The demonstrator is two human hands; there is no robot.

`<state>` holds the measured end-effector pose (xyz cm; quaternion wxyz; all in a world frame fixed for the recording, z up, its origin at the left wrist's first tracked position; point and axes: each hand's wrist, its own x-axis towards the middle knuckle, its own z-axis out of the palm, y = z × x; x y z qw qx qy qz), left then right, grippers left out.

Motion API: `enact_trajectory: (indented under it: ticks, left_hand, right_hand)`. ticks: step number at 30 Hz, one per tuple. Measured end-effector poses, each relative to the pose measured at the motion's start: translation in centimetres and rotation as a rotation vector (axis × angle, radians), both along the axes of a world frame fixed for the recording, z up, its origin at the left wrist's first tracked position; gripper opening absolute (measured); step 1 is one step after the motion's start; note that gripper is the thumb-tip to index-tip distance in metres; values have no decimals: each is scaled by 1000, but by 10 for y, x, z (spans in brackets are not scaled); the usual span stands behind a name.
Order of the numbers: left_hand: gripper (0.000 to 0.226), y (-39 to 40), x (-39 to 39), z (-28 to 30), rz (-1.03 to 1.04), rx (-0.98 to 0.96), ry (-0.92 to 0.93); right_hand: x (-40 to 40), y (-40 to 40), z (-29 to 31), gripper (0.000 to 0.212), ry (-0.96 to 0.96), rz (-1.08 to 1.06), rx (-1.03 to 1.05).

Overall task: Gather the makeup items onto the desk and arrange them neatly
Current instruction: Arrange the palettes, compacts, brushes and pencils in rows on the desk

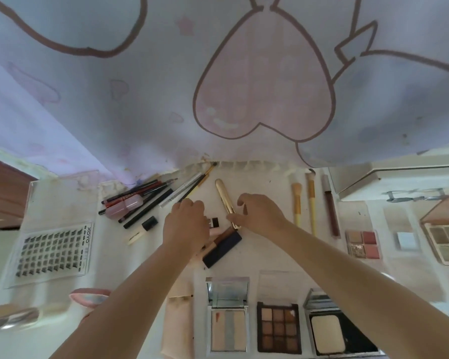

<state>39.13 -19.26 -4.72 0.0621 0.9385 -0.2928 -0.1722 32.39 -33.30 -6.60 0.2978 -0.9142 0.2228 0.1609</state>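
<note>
- Resting on the desk (257, 257) centre: gold tube (226, 203), glossy, slim, rounded far end, lying lengthwise and tilted slightly.
- Right hand (259, 216) has curled fingers pinching the gold tube near its near end.
- Left hand (186, 221) is curled over a small tube with a black-and-white label (214, 222); exact grip hidden under the palm, cannot tell.
- Dark navy case (222, 248) lies diagonal just below both hands, a brown-capped tube (224, 233) against it.
- Pencils and liners (140, 200) piled at left, pink bottle (126, 207) on top.
- Yellow-handled brushes (303, 203) lie parallel at right.
- Palettes: nine-pan brown eyeshadow palette (279, 327), lash tray (49, 252) far left.
</note>
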Motion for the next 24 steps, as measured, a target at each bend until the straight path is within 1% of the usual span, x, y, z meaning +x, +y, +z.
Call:
enact_trajectory:
  ticks: [1,3,6,7,9,11,12,13,15,16,18,20,21,22,23,24]
  left_hand:
    - [26,2,3,1,-3,1,-8]
    - [26,6,6,3,-8,-2,-14]
    - [29,7,7,4,-24,-6,-11]
    - [35,5,7,4,-41,-27,-16]
    - [53,2,6,5,-102,-83,-18]
    - [66,-3,0,8,-180,-113,-14]
    - [65,-5,-4,10,-215,-120,-23]
    - [58,-6,-8,13,-237,-159,-34]
    - [36,-9,-19,20,-316,-318,-108]
    - [28,-11,-25,23,-367,-399,-186]
    - [31,-16,-34,27,-426,-503,-277]
    - [35,-23,-42,37,-406,-462,-263]
    - [38,-27,-44,43,-385,-397,-242]
    - [38,-30,-45,48,-369,-309,-191]
    - [34,-32,-44,50,-382,-265,-122]
    - [30,-31,-42,48,-395,-259,25]
  right_hand:
    - [6,4,-2,40,41,-6,-19]
    - [13,9,-5,30,86,-24,-54]
    - [12,7,-1,20,62,-87,-72]
    - [9,3,3,21,23,-86,-80]
    - [0,-5,16,22,-70,-74,-46]
    - [-13,-14,35,20,-141,-35,68]
    - [-21,-18,45,17,-170,-14,158]
    - [-28,-20,56,16,-198,-22,259]
    - [-37,-18,71,24,-294,-144,429]
    - [-39,-18,73,28,-352,-243,472]
    - [-39,-18,71,37,-421,-427,436]
    - [-37,-19,70,36,-451,-522,413]
    - [-38,-20,71,32,-483,-539,439]
    - [-40,-20,73,28,-525,-533,458]
    - [-44,-20,75,26,-581,-498,445]
    - [-49,-20,79,27,-629,-440,407]
